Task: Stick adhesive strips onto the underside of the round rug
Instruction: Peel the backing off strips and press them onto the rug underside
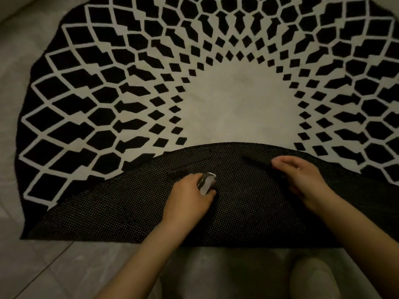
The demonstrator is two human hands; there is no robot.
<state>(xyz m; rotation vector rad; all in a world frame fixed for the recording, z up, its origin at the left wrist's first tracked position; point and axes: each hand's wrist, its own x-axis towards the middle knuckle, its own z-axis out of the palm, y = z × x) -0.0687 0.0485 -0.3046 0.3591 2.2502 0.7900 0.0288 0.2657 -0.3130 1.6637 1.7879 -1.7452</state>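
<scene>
The round rug (pixel 133 83) lies on the floor, black and white patterned, with its near part folded back so the dark dotted underside (pixel 121 212) faces up. One black adhesive strip (pixel 191 160) is stuck on the underside near the fold's edge. A second strip (pixel 255 153) lies to the right, with my right hand (pixel 302 178) resting palm down on its near end. My left hand (pixel 192 197) is closed around a crumpled whitish piece of backing paper (pixel 206 182), held just above the underside below the first strip.
Grey floor tiles (pixel 54 268) surround the rug at left and in front. My knee (pixel 311 275) in light cloth shows at the bottom right.
</scene>
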